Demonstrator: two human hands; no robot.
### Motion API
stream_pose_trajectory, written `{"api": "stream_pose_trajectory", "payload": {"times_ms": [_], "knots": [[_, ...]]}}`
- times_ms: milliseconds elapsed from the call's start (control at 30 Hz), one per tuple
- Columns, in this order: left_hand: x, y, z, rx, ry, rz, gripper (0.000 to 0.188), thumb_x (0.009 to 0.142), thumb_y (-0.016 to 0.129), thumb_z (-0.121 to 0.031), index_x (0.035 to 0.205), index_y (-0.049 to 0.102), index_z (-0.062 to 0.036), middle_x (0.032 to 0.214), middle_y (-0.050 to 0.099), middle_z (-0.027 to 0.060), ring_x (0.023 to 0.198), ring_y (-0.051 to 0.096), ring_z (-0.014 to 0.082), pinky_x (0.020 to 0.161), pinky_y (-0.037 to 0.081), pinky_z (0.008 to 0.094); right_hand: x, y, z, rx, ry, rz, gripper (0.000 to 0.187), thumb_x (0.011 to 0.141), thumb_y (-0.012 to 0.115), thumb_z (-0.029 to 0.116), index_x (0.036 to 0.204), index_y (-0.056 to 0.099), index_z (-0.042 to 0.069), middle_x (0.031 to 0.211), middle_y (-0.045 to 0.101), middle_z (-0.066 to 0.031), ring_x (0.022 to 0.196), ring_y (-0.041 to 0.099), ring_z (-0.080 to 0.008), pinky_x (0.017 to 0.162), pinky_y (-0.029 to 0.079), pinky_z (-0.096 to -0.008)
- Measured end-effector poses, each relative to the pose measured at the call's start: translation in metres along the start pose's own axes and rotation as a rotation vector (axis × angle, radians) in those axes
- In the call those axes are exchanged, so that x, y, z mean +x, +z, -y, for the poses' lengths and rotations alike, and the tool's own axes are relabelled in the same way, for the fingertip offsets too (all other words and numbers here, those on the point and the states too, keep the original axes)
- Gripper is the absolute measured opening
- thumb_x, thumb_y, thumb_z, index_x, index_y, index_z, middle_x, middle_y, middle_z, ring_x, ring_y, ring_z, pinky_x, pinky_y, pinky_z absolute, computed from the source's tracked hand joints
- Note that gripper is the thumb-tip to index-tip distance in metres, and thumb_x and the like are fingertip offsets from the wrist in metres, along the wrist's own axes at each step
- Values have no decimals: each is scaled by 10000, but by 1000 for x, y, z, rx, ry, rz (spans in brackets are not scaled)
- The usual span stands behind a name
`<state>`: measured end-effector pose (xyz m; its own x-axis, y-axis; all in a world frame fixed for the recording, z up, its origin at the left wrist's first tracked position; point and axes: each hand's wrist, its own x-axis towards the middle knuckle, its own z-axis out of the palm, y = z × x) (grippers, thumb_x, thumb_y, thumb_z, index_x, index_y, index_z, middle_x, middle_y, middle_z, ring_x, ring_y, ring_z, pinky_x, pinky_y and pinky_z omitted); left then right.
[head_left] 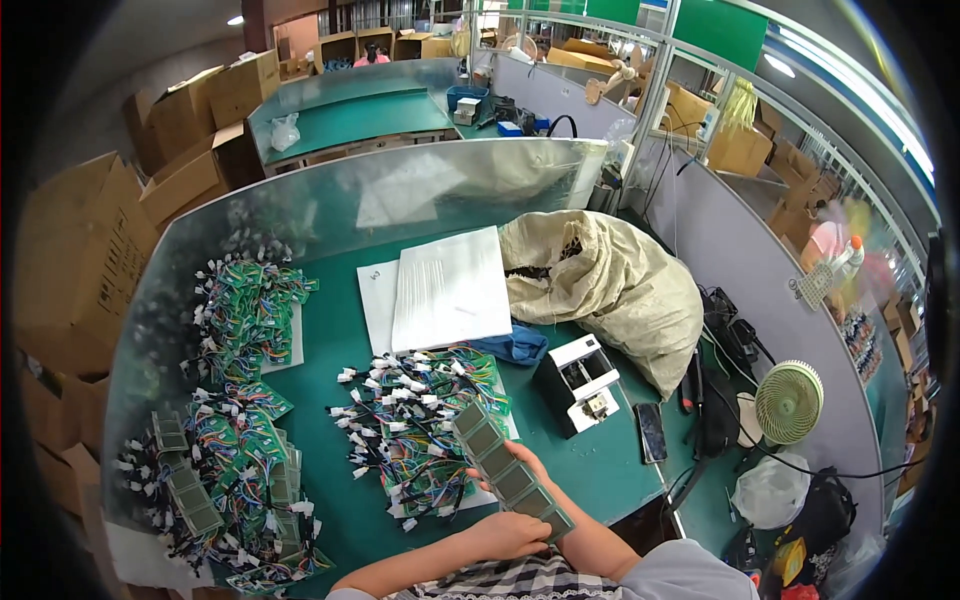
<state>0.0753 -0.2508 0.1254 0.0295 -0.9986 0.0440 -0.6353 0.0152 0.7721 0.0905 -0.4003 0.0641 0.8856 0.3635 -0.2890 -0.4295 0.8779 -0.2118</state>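
Observation:
Over the front of the green work table I hold a strip of circuit board panels [497,462], several grey squares in green frames, tilted with its far end up and to the left. My right hand [528,463] wraps it from behind, with fingertips showing at its left edge. Closed at the near end of the strip, my left hand [508,537] grips its lower edge; the fingertips are partly hidden. Just beyond and left of the strip lies a heap of green circuit boards with wires and white plugs [410,430].
More wired boards [240,430] pile along the left side. White foam sheets [450,290] and a woven sack [630,285] lie at the back. A white-and-black device [582,385], a phone [650,433] and a small green fan [789,402] stand at right. Cardboard boxes [80,270] crowd the left.

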Motion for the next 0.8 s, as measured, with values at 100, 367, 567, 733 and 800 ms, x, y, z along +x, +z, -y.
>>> {"api": "stream_pose_trajectory", "payload": {"times_ms": [100,367,567,733,800], "knots": [[-1,1,0,-14,16,-15,223,949,603,-293,912,527,-87,814,595,128,784,632,335,673,499,459,0,-5,1,41,29,-12,643,976,520,431,1466,401,32,1312,526,-349,1025,666,-415,837,604,-452],[-3,5,7,-6,49,-1,190,952,578,-264,922,524,-84,817,597,123,767,636,329,664,508,446,-5,-3,3,12,58,54,585,993,522,412,1444,434,49,1305,569,-196,1183,602,-372,838,615,-397],[2,-3,5,36,83,20,283,933,619,-341,931,506,-82,830,601,111,816,642,318,678,516,434,-3,-1,6,11,5,32,565,997,512,395,1428,448,35,1293,575,-202,1181,601,-378,855,603,-438],[1,12,11,80,55,-53,309,930,620,-359,901,489,-81,832,597,101,832,639,314,688,516,432,-1,4,6,0,18,6,570,998,502,406,1427,452,36,1276,587,-200,1169,610,-368,863,599,-429],[1,11,12,73,72,-72,305,934,615,-351,892,483,-80,830,594,99,827,637,313,689,515,431,-2,0,9,-4,35,40,571,997,502,407,1428,451,36,1279,586,-200,1167,612,-368,860,600,-428]]}}
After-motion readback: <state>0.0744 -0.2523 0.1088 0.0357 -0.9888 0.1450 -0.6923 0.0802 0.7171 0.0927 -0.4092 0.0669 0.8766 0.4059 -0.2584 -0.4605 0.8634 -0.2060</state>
